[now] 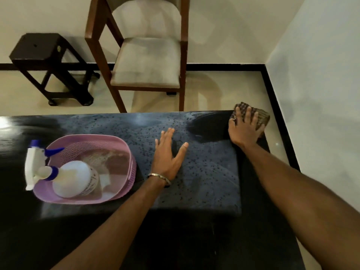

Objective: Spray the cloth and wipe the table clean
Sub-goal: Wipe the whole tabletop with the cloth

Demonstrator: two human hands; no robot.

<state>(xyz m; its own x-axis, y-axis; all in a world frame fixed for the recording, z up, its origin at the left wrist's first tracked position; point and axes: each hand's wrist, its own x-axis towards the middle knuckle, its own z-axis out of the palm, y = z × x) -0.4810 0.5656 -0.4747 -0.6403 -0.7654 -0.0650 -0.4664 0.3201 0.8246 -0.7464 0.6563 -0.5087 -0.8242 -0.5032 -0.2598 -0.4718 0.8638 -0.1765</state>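
Right hand (244, 126) presses flat on the cloth (262, 116) at two o'clock; left hand (168, 152) rests spread on the tabletop (204, 182).

You're in a home dining corner (plain white walls): a cushioned wooden chair (145, 61) faces the black table (58, 230), stool (39, 47) nearby.
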